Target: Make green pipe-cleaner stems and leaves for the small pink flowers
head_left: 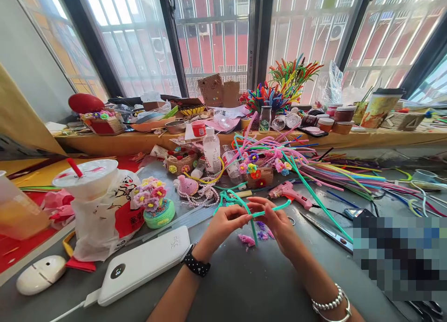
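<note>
Both my hands meet over the middle of the grey table, working on turquoise pipe cleaners. My left hand pinches them between thumb and fingertips, where one strand crosses another. My right hand grips the strand that runs sideways, its end sticking out past the fingers to the right. One length hangs down toward the table. Beyond my left hand lies a bunch of bent turquoise pipe cleaners, partly hidden. Small pink fuzzy scraps and purple scraps lie just under my hands.
A pink glue gun and scissors lie to the right. Loose pipe cleaners spread behind them. On the left are a white power bank, a potted flower craft and a bagged cup. Bottles stand ahead.
</note>
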### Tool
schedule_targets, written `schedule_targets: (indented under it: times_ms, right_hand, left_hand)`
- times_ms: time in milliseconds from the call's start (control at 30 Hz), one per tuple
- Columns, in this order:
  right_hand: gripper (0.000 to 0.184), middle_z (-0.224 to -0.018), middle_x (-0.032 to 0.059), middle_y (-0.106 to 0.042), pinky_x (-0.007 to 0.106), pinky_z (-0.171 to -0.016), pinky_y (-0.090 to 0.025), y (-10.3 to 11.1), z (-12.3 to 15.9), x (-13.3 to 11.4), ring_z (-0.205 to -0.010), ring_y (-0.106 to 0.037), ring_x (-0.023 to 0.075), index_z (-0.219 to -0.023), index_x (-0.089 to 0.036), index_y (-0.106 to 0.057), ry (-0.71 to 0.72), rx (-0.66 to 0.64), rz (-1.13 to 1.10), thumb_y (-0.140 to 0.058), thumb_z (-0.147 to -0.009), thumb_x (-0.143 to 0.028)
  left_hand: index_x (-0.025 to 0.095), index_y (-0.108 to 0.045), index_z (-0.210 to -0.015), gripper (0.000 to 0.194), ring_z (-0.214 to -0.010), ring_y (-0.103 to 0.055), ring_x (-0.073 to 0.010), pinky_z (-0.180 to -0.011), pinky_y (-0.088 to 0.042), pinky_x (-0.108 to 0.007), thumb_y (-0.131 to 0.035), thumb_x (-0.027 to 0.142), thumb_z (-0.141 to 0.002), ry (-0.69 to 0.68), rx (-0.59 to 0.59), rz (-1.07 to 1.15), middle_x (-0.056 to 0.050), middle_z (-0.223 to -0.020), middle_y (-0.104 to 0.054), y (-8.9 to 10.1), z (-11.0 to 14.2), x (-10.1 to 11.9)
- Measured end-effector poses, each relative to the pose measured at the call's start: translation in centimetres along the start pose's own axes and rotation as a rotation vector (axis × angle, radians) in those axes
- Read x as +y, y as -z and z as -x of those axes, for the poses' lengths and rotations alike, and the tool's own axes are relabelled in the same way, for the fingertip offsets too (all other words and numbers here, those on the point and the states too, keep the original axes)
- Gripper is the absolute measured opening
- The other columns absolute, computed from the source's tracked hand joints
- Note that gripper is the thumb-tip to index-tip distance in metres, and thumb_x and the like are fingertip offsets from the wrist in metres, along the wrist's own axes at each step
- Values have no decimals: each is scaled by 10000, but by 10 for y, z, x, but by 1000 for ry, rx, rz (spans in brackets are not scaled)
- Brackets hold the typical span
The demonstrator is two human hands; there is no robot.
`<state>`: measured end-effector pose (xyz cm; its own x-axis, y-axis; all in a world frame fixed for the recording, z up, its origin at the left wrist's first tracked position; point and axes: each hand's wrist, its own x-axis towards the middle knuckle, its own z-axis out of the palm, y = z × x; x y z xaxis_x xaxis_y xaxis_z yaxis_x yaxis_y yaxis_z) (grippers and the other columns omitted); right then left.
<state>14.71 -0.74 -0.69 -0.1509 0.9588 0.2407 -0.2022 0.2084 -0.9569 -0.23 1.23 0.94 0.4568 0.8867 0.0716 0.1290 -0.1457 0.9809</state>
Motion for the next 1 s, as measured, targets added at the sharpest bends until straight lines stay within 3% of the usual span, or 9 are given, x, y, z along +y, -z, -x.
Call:
schedule_targets:
  times_ms: [133,333,533,700,900,1000]
  right_hand:
    - [494,-981,62,-614,392,-832,-401,3,1,3,-972,-523,232,-932,-254,-618,49,-105,6,-255,-792,-558]
    - [546,-1074,61,-573,408,-906,-349,8,3,6,-1066,-462,226,-952,-256,-625,76,-98,148,-157,-831,-510]
    - [427,-1088,48,-574,382,-903,-364,7,1,2,-1043,-489,217,-1029,-259,-584,151,-125,238,-286,-823,-486]
    - [322,-1140,33,-534,318,-834,-440,4,0,-2,-1037,-491,202,-1077,-261,-539,115,-174,283,-521,-760,-320]
    - [326,-1146,17,-527,320,-886,-400,4,-1,1,-1061,-468,182,-1108,-282,-510,206,-155,410,-490,-785,-246]
    - [317,-1124,16,-541,332,-886,-389,4,-2,2,-1055,-471,189,-1104,-292,-514,266,-115,526,-471,-796,-231]
  left_hand:
    - [123,-567,-588,218,-560,-397,-89,-526,-310,-204,-571,323,-673,21,-43,32,18,-595,-465,0,1,2]
    - [119,-581,-582,211,-546,-393,-86,-518,-305,-200,-576,310,-673,24,5,37,23,-557,-456,0,1,1]
    - [120,-623,-656,199,-531,-441,-90,-519,-347,-205,-573,310,-681,53,102,115,9,-569,-513,-3,-1,-4]
    - [115,-643,-685,185,-576,-489,-104,-573,-392,-211,-601,294,-665,30,140,189,-11,-588,-566,-2,-1,-4]
    - [122,-617,-802,229,-679,-569,-128,-658,-437,-238,-649,268,-628,157,127,414,-43,-743,-626,0,-1,-6]
    - [132,-585,-842,256,-663,-582,-114,-659,-445,-231,-662,237,-622,187,142,506,-29,-719,-625,1,-1,-8]
